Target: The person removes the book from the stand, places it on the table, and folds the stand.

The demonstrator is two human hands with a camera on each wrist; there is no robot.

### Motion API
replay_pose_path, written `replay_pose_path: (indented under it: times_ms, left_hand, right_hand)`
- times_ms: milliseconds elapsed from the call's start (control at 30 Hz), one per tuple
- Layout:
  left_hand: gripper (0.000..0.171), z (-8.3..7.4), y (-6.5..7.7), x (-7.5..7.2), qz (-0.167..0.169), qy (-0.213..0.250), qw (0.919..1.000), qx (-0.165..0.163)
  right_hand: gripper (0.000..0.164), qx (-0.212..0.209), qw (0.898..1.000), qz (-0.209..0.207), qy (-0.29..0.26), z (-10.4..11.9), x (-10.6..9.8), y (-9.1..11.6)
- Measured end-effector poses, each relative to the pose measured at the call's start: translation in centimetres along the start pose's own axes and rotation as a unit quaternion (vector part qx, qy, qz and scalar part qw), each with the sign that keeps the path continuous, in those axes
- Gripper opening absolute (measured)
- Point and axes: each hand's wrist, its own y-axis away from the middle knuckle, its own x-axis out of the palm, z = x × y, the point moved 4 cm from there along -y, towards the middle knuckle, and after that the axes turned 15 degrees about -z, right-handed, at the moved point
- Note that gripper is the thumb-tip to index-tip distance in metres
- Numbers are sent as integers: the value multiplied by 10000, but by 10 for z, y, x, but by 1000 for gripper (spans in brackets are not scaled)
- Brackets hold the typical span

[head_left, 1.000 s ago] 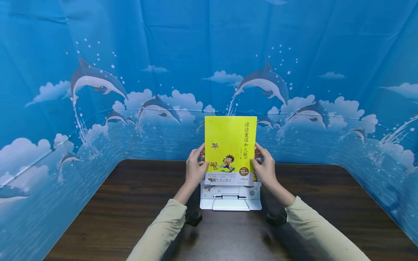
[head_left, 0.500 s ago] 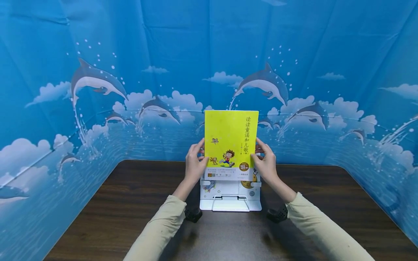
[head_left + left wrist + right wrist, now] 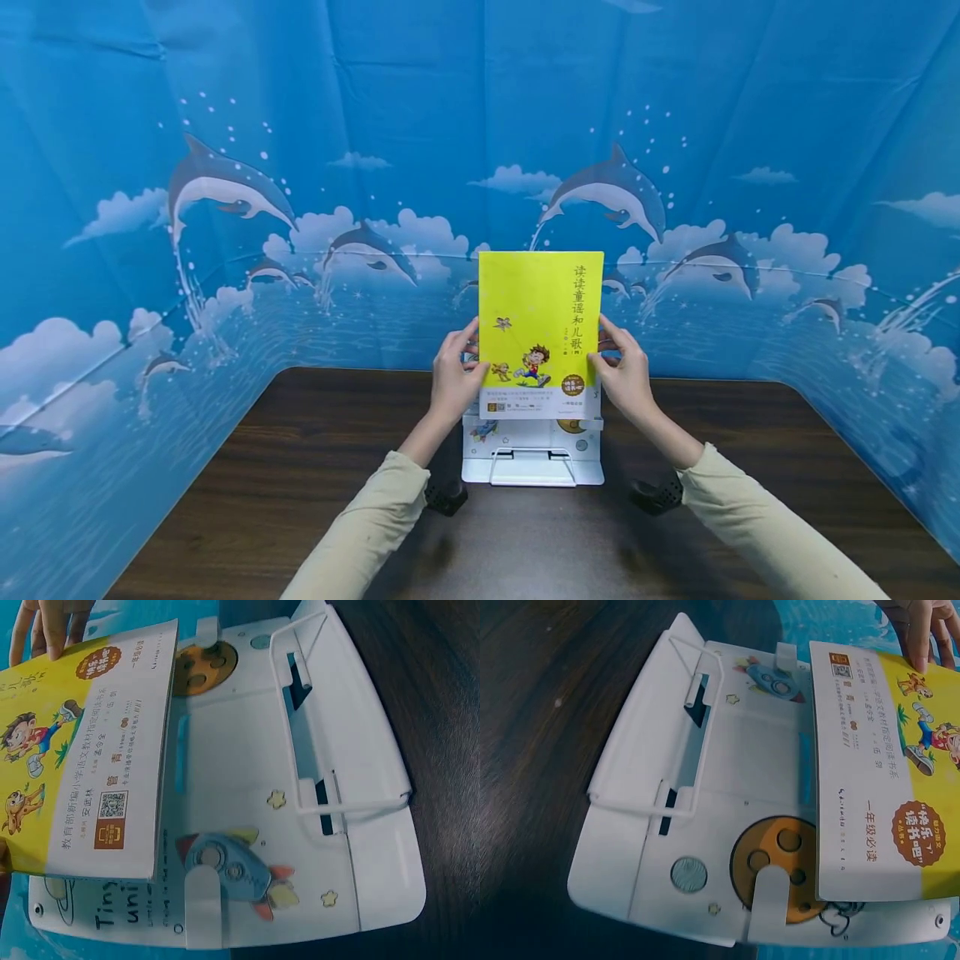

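"Yellow book (image 3: 536, 304) — where is it?"
"Held up between the left hand (image 3: 456, 379) and right hand (image 3: 626, 375), before the white stand (image 3: 528, 433), its lower edge above the wire rest (image 3: 352, 807)."
"How do they hold it?"
"Fingers (image 3: 467, 330) pinch both side edges — thumbs (image 3: 918, 646) on the cover, others behind — with sleeved forearms (image 3: 367, 521) stretched forward over the dark tabletop (image 3: 315, 450)."

Dolphin backdrop (image 3: 435, 108), dark wooden table (image 3: 300, 467)

My left wrist feed shows me a book (image 3: 105, 765) held by opposite side edges: the right hand (image 3: 54, 626) on one, a sliver of the left hand (image 3: 4, 859) at the other. It overlaps the white stand (image 3: 240, 765), apart from the wire bracket (image 3: 352, 805) at the stand's ledge.
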Motion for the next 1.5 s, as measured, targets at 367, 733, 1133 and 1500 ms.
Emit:
replay_pose_path:
  times_ms: [367, 733, 1133, 1500]
  left_hand:
    - [64, -7, 15, 16, 296, 293, 9985, -347]
    - [67, -18, 39, 32, 747, 507, 9904, -1045]
    - [70, -28, 72, 52, 1087, 413, 9805, -1582]
    - [68, -34, 102, 68, 1604, 409, 9778, -1286]
  right_hand:
    - [61, 97, 9989, 383, 238, -6, -29, 3]
    - [62, 162, 9935, 808, 791, -12, -59, 17]
    - [62, 461, 9829, 1305, 1215, -26, -95, 31]
    - [62, 1096, 9697, 1724, 1337, -41, -121, 45]
